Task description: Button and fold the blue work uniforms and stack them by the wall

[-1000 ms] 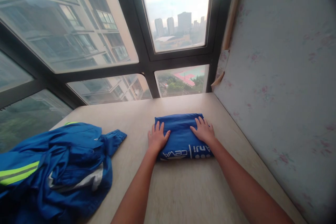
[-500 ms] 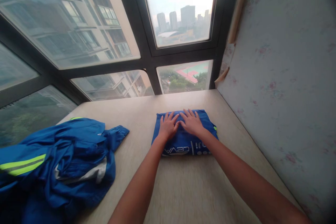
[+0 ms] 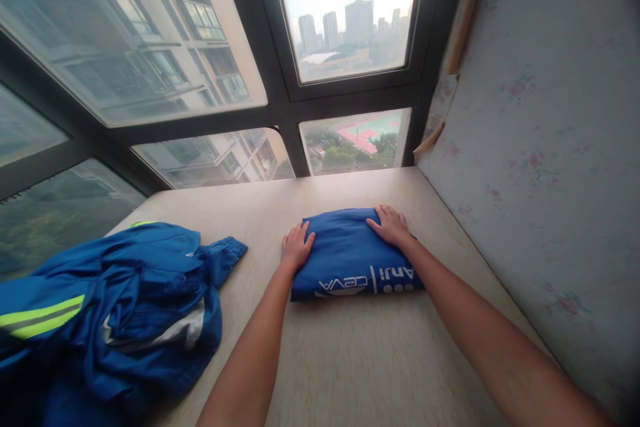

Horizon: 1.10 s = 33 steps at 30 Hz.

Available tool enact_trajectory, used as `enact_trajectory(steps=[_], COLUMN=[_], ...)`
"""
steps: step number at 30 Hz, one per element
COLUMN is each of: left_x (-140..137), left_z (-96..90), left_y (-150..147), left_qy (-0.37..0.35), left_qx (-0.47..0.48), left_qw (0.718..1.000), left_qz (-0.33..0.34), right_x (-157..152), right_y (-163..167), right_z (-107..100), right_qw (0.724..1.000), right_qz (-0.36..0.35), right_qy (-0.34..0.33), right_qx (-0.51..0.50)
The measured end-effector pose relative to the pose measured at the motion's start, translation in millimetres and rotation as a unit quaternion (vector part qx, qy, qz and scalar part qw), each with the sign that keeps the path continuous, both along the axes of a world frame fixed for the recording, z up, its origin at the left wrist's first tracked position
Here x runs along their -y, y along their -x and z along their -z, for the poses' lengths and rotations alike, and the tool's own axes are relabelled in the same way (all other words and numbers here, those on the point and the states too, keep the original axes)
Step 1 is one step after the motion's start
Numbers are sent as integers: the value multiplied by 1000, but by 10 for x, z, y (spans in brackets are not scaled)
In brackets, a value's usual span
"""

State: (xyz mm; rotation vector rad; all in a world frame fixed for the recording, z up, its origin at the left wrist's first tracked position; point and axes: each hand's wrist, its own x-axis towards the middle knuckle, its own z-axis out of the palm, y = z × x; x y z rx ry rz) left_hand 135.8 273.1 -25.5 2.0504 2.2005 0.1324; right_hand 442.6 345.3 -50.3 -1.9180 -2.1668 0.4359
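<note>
A folded blue jacket [image 3: 345,247] lies flat on the pale surface, with white upside-down lettering along its near edge. My left hand [image 3: 297,248] rests at its left edge, the thumb on top of the cloth and the fingers stretched along the side. On the far right part of the bundle lies my right hand [image 3: 391,224], open, with its fingers spread over the corner. Neither hand grips the cloth visibly. The underside of the bundle is hidden.
A second blue jacket [image 3: 150,300] with yellow and grey reflective strips lies crumpled at the left. Dark-framed windows [image 3: 285,113] stand behind the pale surface [image 3: 340,360]. A wall with flowered paper [image 3: 530,147] bounds the right side; its paper edge is peeling.
My hands have moved apart from the middle of the folded jacket, the left one to its left edge and the right one towards its right side. More of the lettering shows.
</note>
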Motion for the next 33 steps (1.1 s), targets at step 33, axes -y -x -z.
enact_trajectory(steps=[33], left_x=[942], left_z=[11], left_y=[642], left_qy=[-45], left_qx=[-87], left_qw=[994], left_qz=[-41], right_x=[1847], right_y=[-326], right_z=[123], right_qw=[952], right_qz=[-118], right_qy=[-280], right_qx=[-17])
